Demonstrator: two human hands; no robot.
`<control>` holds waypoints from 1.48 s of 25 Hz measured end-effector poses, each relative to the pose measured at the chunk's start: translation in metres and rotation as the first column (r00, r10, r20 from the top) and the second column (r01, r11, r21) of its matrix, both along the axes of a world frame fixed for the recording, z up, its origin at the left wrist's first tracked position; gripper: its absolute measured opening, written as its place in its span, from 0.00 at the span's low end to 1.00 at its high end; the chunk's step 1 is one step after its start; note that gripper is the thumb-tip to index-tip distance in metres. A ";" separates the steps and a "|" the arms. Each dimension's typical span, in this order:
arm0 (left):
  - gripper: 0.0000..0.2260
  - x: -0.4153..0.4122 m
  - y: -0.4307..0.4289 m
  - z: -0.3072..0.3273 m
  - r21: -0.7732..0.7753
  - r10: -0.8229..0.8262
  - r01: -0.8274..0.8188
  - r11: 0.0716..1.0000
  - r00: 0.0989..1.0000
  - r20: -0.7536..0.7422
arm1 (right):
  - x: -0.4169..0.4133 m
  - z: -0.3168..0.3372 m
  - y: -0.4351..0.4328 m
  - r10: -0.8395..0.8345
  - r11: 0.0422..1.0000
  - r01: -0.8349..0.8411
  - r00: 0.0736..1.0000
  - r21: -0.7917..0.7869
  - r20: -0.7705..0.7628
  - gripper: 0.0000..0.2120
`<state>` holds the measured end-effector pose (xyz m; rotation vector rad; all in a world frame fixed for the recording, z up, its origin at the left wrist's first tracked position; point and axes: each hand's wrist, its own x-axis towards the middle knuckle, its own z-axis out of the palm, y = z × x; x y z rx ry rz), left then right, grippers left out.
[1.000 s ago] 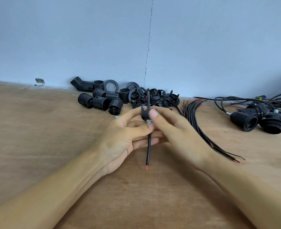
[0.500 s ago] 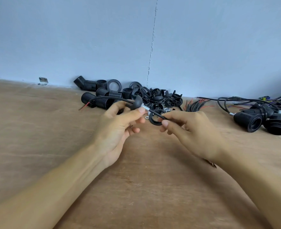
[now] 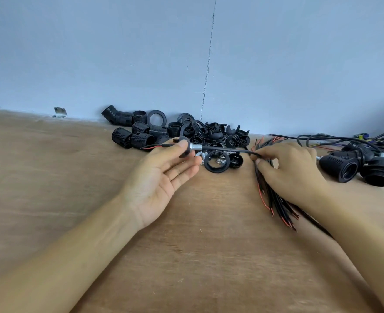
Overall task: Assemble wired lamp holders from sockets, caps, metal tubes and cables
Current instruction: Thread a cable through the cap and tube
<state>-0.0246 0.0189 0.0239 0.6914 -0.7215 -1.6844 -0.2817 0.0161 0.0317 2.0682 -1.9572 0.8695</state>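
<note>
The fingers (image 3: pixel 179 146) of the left hand (image 3: pixel 155 184) are pinching a black cap (image 3: pixel 183 138) fitted with a metal tube (image 3: pixel 196 146) over the middle of the bench (image 3: pixel 62 188). The right hand (image 3: pixel 292 172) is pinching the cable (image 3: pixel 227 150) threaded through them, above a loose bundle of cables (image 3: pixel 277 206) lying toward the right edge. Beyond the hands, a pile of sockets, caps and rings (image 3: pixel 155 132) is sitting along the far edge, and wired lamp holders (image 3: pixel 349 168) are lying near the far right corner.
</note>
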 end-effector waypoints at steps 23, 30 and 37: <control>0.12 -0.026 0.014 -0.016 -0.325 0.062 0.116 0.938 0.870 0.490 | 0.077 0.002 0.028 -0.286 0.707 -0.703 -0.184 0.078 0.940 0.16; 0.12 -0.025 0.014 -0.013 -0.467 0.247 0.064 0.882 0.781 0.574 | 0.071 0.003 0.024 -0.208 0.639 -0.768 -0.223 -0.040 0.952 0.15; 0.19 -0.011 -0.006 -0.010 -0.442 0.429 -0.108 0.891 0.523 0.736 | 0.057 0.002 0.015 -0.061 0.853 -0.521 -0.051 0.026 0.997 0.07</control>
